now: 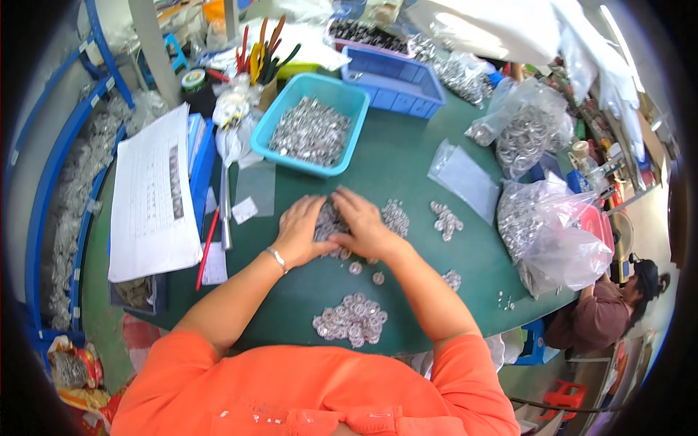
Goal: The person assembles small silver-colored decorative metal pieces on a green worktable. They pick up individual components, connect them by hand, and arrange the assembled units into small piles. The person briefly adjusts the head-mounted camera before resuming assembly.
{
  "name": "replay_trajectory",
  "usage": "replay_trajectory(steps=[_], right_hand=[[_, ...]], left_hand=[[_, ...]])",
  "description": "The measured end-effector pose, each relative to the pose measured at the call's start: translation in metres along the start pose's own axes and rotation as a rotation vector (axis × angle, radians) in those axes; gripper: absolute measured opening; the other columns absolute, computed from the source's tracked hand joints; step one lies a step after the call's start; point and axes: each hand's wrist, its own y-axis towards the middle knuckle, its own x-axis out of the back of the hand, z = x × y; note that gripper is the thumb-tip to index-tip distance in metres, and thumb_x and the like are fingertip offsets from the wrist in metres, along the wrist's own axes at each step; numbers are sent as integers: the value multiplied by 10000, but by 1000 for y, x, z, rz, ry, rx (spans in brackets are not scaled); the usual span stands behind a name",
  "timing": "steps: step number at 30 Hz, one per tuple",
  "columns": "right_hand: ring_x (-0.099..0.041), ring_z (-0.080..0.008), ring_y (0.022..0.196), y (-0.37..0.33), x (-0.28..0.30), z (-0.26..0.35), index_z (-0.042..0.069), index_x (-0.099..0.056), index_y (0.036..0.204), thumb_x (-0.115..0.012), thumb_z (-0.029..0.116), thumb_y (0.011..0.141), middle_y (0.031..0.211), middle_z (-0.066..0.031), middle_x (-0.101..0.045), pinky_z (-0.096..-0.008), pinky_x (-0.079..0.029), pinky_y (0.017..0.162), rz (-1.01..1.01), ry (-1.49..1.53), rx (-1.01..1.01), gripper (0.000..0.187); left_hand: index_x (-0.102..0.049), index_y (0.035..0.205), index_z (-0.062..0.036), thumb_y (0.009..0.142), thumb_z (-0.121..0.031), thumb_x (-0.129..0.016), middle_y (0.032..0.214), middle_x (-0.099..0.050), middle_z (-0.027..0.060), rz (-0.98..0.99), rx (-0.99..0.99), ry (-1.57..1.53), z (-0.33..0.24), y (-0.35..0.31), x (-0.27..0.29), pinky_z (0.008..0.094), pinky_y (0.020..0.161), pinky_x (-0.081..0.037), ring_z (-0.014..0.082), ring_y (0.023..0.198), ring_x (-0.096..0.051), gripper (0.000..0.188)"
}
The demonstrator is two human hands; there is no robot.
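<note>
My left hand (297,227) and my right hand (363,224) rest on the green table, cupped on either side of a heap of small silvery ring-shaped metal pieces (329,221). Fingers of both hands stretch forward over the heap, and the thumbs point inward at its near side. The palms hide part of the heap. Just right of my right hand lies another small pile (395,216), and two loose round pieces (355,268) sit nearer me. A larger pile of silvery rings (351,320) lies close to the table's front edge.
Beyond my hands stands a turquoise bin (259,139) of metal pieces, with a blue bin (429,107) behind it. Papers (153,200) and a red pen (207,251) lie left. Filled plastic bags (552,232) crowd the right edge, near another person (600,316).
</note>
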Motion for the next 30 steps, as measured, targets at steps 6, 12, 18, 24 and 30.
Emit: replay_trajectory(steps=[6,12,18,24,30], right_hand=[[-585,-371,1054,-3,-5,11,1,-587,1195,-747,30,754,1120,-180,-605,-431,-478,945,-45,296,-105,470],[-640,-328,902,-22,-4,34,-1,-651,1033,-687,-12,806,1002,-151,-633,-366,-536,786,-150,478,-220,230],[-637,-340,926,-59,32,45,1,-669,969,-669,8,826,1031,-159,-637,-413,-525,814,-220,347,-102,143],[-640,-235,766,-36,160,86,37,-688,914,-744,-42,764,848,-93,-682,-325,-504,676,-687,102,57,178],[-514,-215,742,-62,272,175,40,-620,941,-713,-22,793,846,-54,-562,-352,-438,682,-1264,-366,636,186]], left_hand=[[-340,1457,-62,618,-372,-896,1395,-455,174,56,14,-115,-9,-8,0,495,1091,-306,372,1320,-417,1053],[-358,1464,-116,585,-391,-902,1304,-519,101,83,-197,25,-24,-9,0,472,1040,-324,328,1251,-462,1070],[-644,1130,-146,710,-286,-823,1044,-584,51,100,-287,65,-26,-6,1,430,896,-376,285,1037,-542,478],[-653,931,-102,762,-172,-786,956,-567,70,-22,-262,39,-16,-6,2,397,787,-439,284,916,-569,226],[-643,912,-69,749,-147,-791,949,-555,101,-137,-270,-43,-24,-1,-7,400,757,-480,304,875,-582,233]])
